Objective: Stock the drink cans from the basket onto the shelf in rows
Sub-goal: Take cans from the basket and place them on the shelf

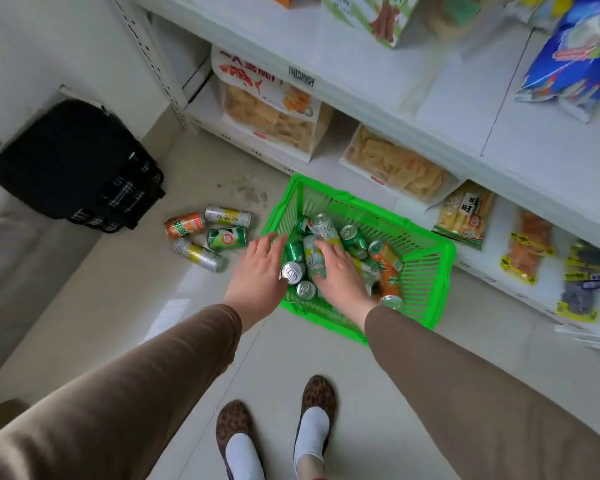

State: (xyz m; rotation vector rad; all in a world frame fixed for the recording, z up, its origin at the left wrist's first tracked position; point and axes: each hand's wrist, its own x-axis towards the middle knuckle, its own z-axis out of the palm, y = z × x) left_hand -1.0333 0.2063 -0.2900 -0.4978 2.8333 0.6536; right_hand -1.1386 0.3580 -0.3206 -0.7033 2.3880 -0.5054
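A green plastic basket (426,271) stands on the floor in front of the white shelf (378,81), with several drink cans piled in it: green, orange and silver-and-yellow ones. My left hand (257,271) reaches over the basket's left rim with fingers spread and fairly straight, beside a green can (293,252) and a can top (291,273). My right hand (340,271) is down among the cans, its thumb and fingers curled round a silver-and-yellow can (311,258). Several more cans (208,237) lie on their sides on the floor, left of the basket.
The shelves hold snack bags (271,112), and more packets (465,216) lie on the lowest board at right. A black bag (73,161) sits on the floor at left by the wall. My feet (278,434) in patterned slippers stand behind the basket.
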